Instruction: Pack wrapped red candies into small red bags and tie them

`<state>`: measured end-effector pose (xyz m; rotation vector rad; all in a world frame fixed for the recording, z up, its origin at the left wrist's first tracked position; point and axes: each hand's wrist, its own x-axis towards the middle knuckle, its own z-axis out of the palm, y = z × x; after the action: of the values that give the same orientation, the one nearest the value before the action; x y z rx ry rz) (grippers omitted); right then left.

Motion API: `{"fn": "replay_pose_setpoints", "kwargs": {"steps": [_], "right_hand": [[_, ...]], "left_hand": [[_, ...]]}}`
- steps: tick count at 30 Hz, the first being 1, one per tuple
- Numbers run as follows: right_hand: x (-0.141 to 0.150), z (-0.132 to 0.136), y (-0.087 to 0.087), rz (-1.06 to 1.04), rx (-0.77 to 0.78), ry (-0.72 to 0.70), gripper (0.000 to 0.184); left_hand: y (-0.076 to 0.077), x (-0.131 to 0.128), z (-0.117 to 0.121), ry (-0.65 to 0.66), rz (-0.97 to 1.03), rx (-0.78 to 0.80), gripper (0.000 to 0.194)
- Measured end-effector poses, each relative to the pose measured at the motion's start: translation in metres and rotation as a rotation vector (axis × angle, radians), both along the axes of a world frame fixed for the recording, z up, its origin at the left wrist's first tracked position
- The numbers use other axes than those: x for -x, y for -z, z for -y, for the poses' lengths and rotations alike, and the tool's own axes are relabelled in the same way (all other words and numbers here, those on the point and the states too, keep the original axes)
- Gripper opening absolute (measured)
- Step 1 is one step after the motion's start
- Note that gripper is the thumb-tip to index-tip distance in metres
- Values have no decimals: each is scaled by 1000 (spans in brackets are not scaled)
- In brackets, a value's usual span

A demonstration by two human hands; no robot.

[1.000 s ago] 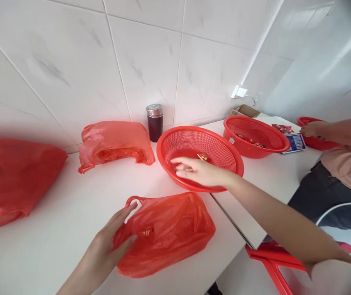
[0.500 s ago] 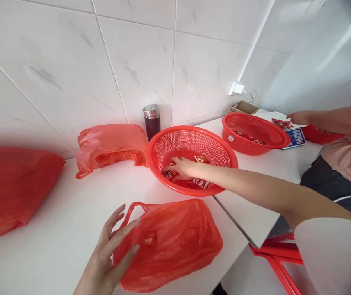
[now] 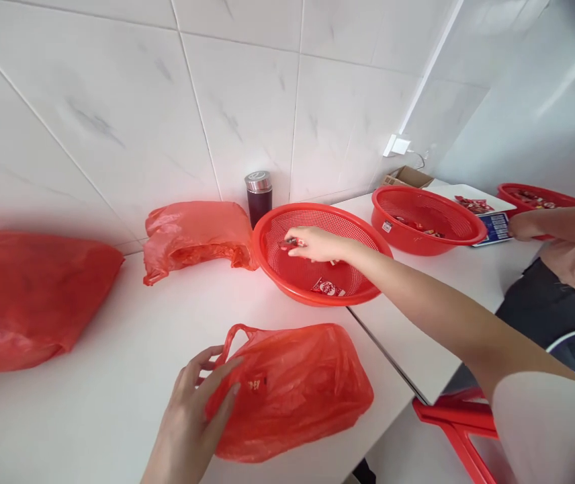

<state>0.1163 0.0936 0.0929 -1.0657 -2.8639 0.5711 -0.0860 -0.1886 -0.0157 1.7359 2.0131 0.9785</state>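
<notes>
My right hand (image 3: 318, 244) is inside the large red mesh basket (image 3: 287, 292), its fingers closed on a small red-and-dark wrapped candy (image 3: 290, 243), raised above the basket's bottom. Another red packet with white print (image 3: 328, 288) lies in the basket below my wrist. In front of the basket, a thin red plastic bag (image 3: 312, 390) lies on the white table, with a small wrapped piece (image 3: 256, 384) showing through it. My left hand (image 3: 199, 396) rests at the bag's handle side, fingers apart and grasping nothing visible.
A red bag (image 3: 197, 222) and a dark flask (image 3: 259, 202) stand against the tiled wall; a bigger red bag (image 3: 30, 302) sits left. Rightward are a second red basket (image 3: 418, 242), a scale (image 3: 496, 227) with packets, and a co-worker's arm (image 3: 569, 220).
My right hand has lifted from the basket's bottom with a wrapped candy in its fingers. My left hand stays by the bag. The co-worker's hand has moved from the scale toward a farther basket.
</notes>
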Motion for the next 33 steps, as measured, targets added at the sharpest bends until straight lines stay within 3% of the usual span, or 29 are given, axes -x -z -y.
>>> {"fn": "replay_pose_setpoints", "kwargs": {"steps": [3,5,8,11,14,18,23,27,30,33], "right_hand": [[-6,53,-25,-263,306,-121,33],[-5,96,-25,-241,404,-189,33],[0,146,1,-134,368,-162,31],[4,165,33,-41,390,-120,37],[1,159,48,-48,383,-126,53],[-9,151,45,-29,367,-148,70],[-21,139,18,-164,285,-115,43],[-33,84,-10,-309,78,77,34],[-44,35,-4,-23,-30,147,45],[-48,12,23,337,-3,138,52]], "left_hand": [[2,0,0,-17,39,55,35],[1,0,0,-4,88,89,40],[-2,1,0,-6,140,89,45],[-8,0,0,-57,163,75,49],[-13,0,1,-96,167,26,52],[-16,2,3,-116,150,-22,53],[-18,1,5,-102,131,-31,53],[-20,0,7,-89,135,-30,52],[-20,1,7,-87,127,-24,52],[-20,2,7,-90,113,-27,51]]}}
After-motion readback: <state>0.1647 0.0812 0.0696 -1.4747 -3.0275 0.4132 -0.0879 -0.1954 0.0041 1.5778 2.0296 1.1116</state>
